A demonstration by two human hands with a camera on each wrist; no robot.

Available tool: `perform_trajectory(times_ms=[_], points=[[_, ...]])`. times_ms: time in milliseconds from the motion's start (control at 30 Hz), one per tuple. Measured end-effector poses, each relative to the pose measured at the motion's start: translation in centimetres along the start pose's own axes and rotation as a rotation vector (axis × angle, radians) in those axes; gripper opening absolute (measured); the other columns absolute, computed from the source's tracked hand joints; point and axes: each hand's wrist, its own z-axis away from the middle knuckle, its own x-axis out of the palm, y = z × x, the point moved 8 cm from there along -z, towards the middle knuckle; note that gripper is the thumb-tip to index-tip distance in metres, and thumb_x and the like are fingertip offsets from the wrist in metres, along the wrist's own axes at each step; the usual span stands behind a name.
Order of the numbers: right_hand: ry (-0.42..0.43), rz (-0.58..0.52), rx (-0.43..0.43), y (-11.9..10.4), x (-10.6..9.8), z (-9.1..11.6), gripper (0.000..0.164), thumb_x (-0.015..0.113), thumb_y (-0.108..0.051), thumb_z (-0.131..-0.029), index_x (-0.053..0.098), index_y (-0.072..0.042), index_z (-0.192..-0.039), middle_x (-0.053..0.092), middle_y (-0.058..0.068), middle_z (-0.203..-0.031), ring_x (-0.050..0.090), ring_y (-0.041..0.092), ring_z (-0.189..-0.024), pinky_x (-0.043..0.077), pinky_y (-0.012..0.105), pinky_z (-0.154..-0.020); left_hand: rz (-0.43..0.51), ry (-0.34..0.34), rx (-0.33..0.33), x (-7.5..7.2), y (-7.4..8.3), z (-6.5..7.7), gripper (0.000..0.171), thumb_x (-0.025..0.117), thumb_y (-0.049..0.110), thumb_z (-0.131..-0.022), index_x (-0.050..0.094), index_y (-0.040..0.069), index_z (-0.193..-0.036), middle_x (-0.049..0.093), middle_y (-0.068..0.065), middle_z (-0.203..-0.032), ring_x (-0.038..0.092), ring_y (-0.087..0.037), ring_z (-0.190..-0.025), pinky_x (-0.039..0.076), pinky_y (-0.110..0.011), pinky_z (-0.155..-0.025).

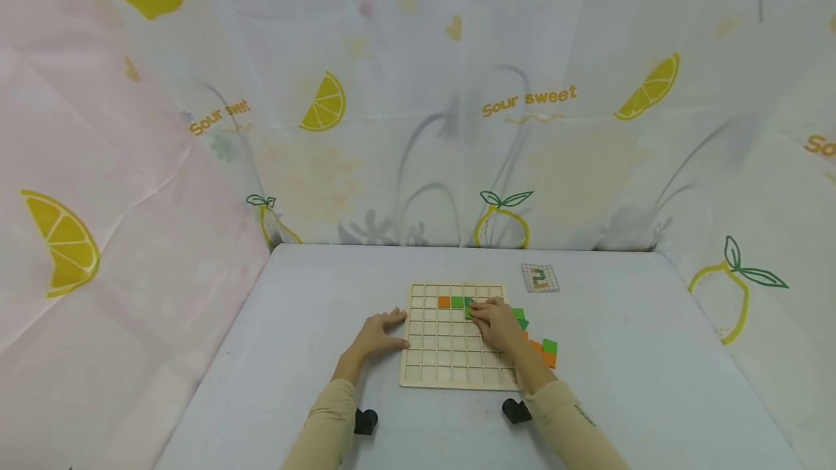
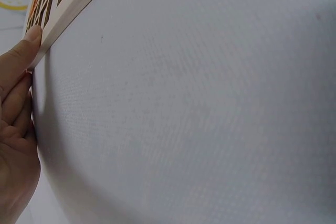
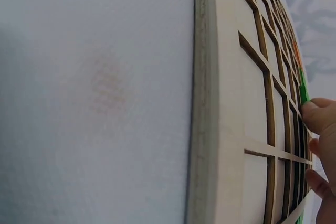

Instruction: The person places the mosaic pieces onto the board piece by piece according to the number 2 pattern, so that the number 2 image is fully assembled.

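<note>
Right hand point(image 1: 496, 323) pinches a green tile point(image 1: 467, 313) while relaxed left hand point(image 1: 375, 334) touches gridded board point(image 1: 444, 343)

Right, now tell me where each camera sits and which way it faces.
Head: worn on the head, facing forward and down at the wooden grid board; the left hand, right hand and beige sleeves show.
Left wrist: on that wrist, looking across the white tabletop to a board edge; part of the left hand shows at the left.
Right wrist: on that wrist, looking along the board; right fingers at a green tile show.
Shared: both wrist views catch the board's edge and tabletop.
</note>
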Motion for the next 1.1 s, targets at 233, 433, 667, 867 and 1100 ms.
perform_trajectory(times_ms=[233,433,667,867,1100], points=[[-0.043,0.013,-0.027,-0.3,-0.1,0.0,0.016,0.071,0.000,-0.078,0.074,0.000,-0.095,0.071,0.011,-0.105,0.060,0.032,-0.094,0.053,0.047,-0.075,-0.025,-0.003,-0.001,0.1,-0.2,-0.1,0.067,0.084,0.017,-0.067,0.057,-0.003,-0.126,0.047,-0.023,-0.136,0.036,-0.050,-0.128,0.028,-0.055,-0.109],[0.031,-0.005,-0.027,-0.3,0.0,0.2,0.013,0.073,-0.004,-0.077,0.075,0.000,-0.090,0.071,0.012,-0.100,0.062,0.032,-0.090,0.054,0.048,-0.073,-0.034,-0.001,-0.004,0.1,-0.3,-0.1,0.067,0.084,0.018,-0.068,0.057,-0.002,-0.126,0.047,-0.023,-0.136,0.036,-0.049,-0.128,0.028,-0.055,-0.109],[0.102,-0.049,0.093,0.5,0.1,0.0,0.017,0.076,-0.008,-0.074,0.074,0.001,-0.088,0.073,0.010,-0.092,0.062,0.031,-0.087,0.053,0.046,-0.077,-0.010,0.000,-0.012,0.0,-0.1,0.0,0.068,0.084,0.018,-0.067,0.057,-0.002,-0.126,0.047,-0.022,-0.136,0.036,-0.049,-0.129,0.027,-0.054,-0.110],[0.094,-0.119,0.124,1.0,0.0,-0.1,0.021,0.076,-0.006,-0.074,0.073,0.004,-0.092,0.072,0.013,-0.094,0.061,0.032,-0.087,0.053,0.048,-0.077,-0.015,0.005,-0.010,0.0,-0.1,0.0,0.067,0.084,0.018,-0.068,0.057,-0.002,-0.126,0.047,-0.023,-0.135,0.037,-0.049,-0.128,0.028,-0.054,-0.110],[0.216,-0.253,0.156,2.0,-1.7,0.9,0.034,0.075,0.005,-0.072,0.065,0.015,-0.102,0.067,0.026,-0.100,0.062,0.042,-0.092,0.052,0.054,-0.081,-0.006,0.000,-0.003,-0.1,0.0,0.0,0.067,0.083,0.017,-0.068,0.057,-0.003,-0.126,0.047,-0.023,-0.135,0.037,-0.048,-0.128,0.029,-0.054,-0.109]])
